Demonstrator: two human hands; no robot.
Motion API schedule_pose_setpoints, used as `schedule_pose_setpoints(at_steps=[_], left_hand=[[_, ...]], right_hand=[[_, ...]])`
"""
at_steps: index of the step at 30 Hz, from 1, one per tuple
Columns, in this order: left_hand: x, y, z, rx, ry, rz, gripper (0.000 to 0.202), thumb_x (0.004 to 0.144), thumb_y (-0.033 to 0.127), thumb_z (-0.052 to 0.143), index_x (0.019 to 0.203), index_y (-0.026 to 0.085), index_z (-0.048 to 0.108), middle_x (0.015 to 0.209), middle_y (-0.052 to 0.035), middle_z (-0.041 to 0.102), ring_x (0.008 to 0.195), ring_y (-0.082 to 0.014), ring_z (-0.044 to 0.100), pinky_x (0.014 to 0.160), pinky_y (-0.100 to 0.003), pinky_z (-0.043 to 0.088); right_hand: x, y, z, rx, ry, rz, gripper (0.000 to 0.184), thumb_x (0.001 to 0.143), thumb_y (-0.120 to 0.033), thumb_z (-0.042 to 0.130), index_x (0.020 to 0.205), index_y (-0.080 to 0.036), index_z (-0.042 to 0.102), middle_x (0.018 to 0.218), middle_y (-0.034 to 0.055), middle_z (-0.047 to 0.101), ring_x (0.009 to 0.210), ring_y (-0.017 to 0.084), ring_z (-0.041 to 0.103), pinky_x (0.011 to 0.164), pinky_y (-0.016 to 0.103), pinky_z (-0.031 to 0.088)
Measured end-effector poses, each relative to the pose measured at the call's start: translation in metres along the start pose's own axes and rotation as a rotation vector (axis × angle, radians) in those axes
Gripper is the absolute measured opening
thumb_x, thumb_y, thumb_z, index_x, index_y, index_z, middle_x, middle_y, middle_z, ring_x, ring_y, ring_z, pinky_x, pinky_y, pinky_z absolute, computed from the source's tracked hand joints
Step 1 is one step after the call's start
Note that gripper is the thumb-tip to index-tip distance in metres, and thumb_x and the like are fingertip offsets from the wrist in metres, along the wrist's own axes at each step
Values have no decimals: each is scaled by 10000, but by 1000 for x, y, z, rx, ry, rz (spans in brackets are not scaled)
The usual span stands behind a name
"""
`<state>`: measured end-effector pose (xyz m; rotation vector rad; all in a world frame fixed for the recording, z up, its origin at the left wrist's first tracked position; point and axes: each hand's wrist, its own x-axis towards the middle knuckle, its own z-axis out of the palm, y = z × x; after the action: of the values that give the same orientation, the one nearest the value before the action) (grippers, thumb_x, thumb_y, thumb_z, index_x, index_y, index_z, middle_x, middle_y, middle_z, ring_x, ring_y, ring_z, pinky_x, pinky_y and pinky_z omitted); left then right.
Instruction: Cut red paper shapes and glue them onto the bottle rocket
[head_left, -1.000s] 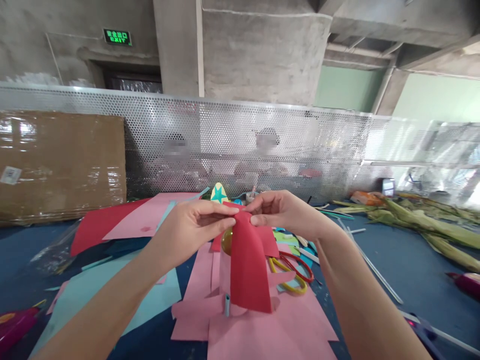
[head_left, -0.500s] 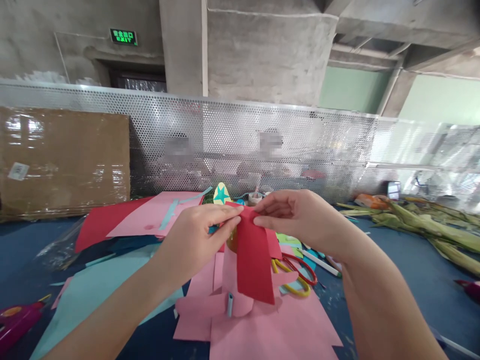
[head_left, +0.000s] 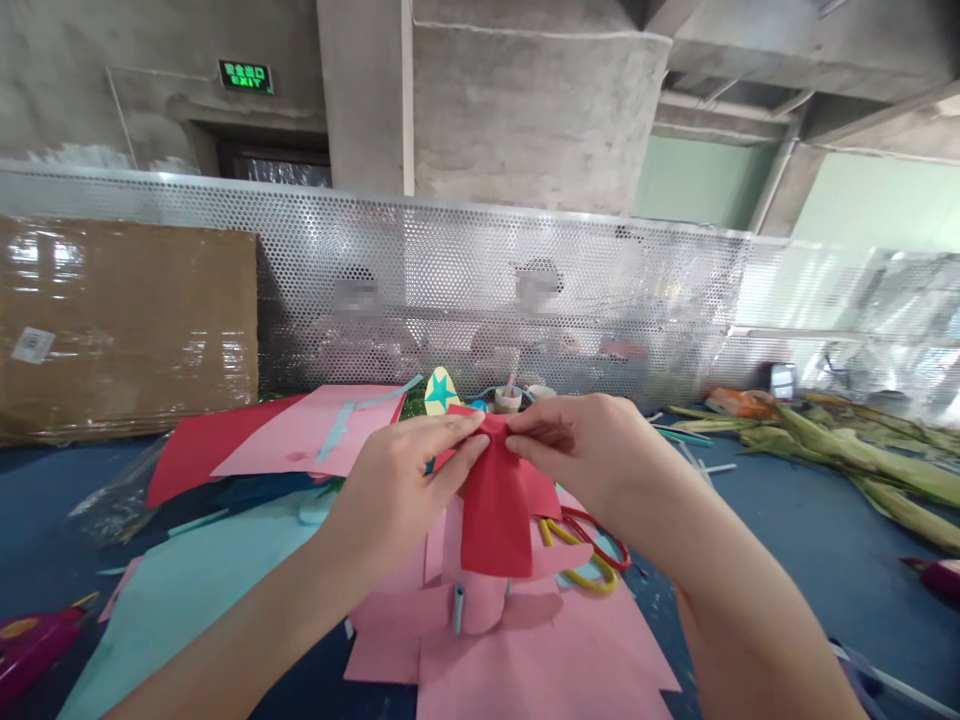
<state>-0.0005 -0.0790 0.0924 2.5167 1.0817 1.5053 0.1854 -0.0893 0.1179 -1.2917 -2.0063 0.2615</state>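
Note:
A strip of red paper (head_left: 496, 515) hangs from the fingers of both my hands, its upper end pinched and gathered between them. My left hand (head_left: 420, 470) grips that end from the left, thumb against fingers. From the right, my right hand (head_left: 574, 440) pinches the same end. Behind and below the strip stands a pink paper figure (head_left: 484, 600), partly covered by it, with side flaps and a small light-blue paper roll (head_left: 458, 608) at its front. Pink paper sheets (head_left: 547, 670) lie under the figure.
Scissors with red and yellow handles (head_left: 581, 565) lie right of the figure. Light-blue paper (head_left: 195, 580) and pink paper (head_left: 307, 430) spread on the left. Purple glue guns (head_left: 37, 645) rest at the table's sides. Corn husks (head_left: 840, 440) lie right, before a perforated metal screen (head_left: 465, 250); two people show behind it.
The red paper's lower end has swung left and slightly up. Its top is now more gathered between my fingers, and my right hand has lowered a little.

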Motion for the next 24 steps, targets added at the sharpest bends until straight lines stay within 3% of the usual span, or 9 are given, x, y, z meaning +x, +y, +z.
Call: schedule_pose_setpoints(at_steps=[8,13,19,24], left_hand=[[-5,0,10,40,55,-3,189,906,239,587,948,253,770,953,-14,796,831,-210,754,790,-336,618],[-16,-1,28,61,171,22,260,950,197,508,1063,260,734,1059,-22,776,951,-204,736,868,-347,599],[-18,-8,31,-11,156,-16,228,932,237,541,1105,261,687,1078,-27,771,964,-206,735,901,-373,588],[-13,-9,26,-229,111,-144,178,892,270,610,1068,248,626,1010,-13,781,900,-185,749,826,-314,605]], right_hand=[[-1,-16,-1,-194,43,78,200,784,-140,642,620,-236,703,651,52,744,612,242,695,542,331,478],[0,-21,1,-247,8,177,186,805,-138,622,660,-211,713,748,87,774,687,273,717,621,365,509],[-1,-5,-3,-131,37,-24,220,780,-108,602,641,-244,706,671,26,756,613,217,703,556,320,493],[-1,1,-8,31,17,67,163,766,-105,634,706,-240,705,709,25,768,698,241,729,611,339,523]])
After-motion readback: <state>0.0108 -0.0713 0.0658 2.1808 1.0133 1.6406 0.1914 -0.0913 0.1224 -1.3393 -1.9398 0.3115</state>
